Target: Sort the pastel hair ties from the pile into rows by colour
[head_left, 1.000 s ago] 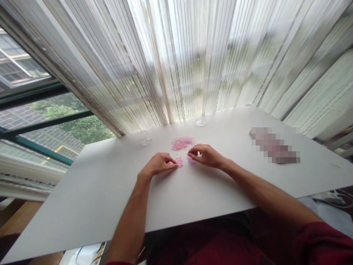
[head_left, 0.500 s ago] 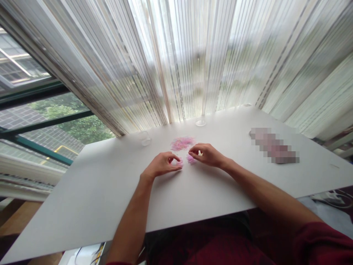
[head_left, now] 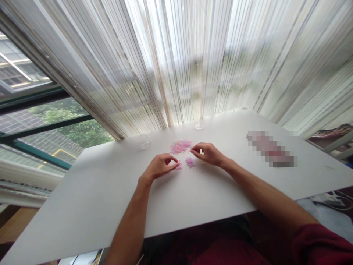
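Observation:
A loose pile of thin pink and multicoloured strand-like pieces (head_left: 180, 146) lies on the white table (head_left: 110, 184); their kind is too small to tell. Two smaller pink clusters sit nearer me. My left hand (head_left: 160, 167) is over the left cluster (head_left: 179, 167), its thumb and forefinger brought together in a pinch. Beside the main pile's right edge, my right hand (head_left: 208, 154) pinches with fingertips just above the right cluster (head_left: 190, 162). Whatever either pinch holds is too small to make out.
Clear round dishes or lids, one pair (head_left: 144, 142) and a single one (head_left: 199, 126), stand towards the back edge. A pixelated reddish object (head_left: 271, 149) lies on the right. Striped sheer curtains (head_left: 187, 66) hang behind the table, with a window at left.
My left thumb and forefinger have closed together over the left cluster. My right fingertips have lifted off the right cluster slightly towards the pile. The view has shifted a little.

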`<state>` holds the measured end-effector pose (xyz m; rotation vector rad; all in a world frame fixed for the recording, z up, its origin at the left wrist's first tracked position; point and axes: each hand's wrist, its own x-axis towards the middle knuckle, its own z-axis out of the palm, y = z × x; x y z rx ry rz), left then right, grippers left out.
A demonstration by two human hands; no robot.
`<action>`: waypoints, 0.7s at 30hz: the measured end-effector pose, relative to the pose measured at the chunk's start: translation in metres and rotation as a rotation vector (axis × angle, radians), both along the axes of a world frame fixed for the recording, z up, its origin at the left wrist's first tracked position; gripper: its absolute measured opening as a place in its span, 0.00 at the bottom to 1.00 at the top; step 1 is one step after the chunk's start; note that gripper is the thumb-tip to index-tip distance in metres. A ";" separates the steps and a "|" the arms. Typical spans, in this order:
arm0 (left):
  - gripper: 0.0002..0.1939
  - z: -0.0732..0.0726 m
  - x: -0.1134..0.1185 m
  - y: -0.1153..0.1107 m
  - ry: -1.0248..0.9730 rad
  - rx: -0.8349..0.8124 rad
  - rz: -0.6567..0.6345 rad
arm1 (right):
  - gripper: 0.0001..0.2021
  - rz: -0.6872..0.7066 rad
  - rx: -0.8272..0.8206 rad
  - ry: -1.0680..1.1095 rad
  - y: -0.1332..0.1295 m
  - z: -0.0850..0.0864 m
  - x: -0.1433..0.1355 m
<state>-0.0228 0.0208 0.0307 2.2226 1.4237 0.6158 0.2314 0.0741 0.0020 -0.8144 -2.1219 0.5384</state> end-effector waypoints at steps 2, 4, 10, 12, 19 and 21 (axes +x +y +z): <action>0.17 0.002 -0.005 0.004 -0.024 0.059 0.062 | 0.09 -0.050 -0.008 0.014 0.007 -0.001 0.006; 0.19 0.004 -0.011 0.013 -0.027 0.106 0.146 | 0.09 -0.113 -0.028 0.030 0.015 -0.003 0.012; 0.17 0.013 -0.027 0.052 0.202 -0.009 0.187 | 0.10 -0.243 -0.093 0.033 0.032 -0.015 0.020; 0.15 0.014 -0.028 0.060 0.260 -0.094 0.170 | 0.11 -0.252 -0.099 0.035 0.034 -0.018 0.020; 0.12 0.010 -0.016 0.065 0.338 -0.169 0.182 | 0.10 -0.247 -0.129 0.031 0.032 -0.021 0.015; 0.11 0.009 -0.012 0.065 0.360 -0.157 0.181 | 0.10 -0.254 -0.142 0.030 0.032 -0.020 0.015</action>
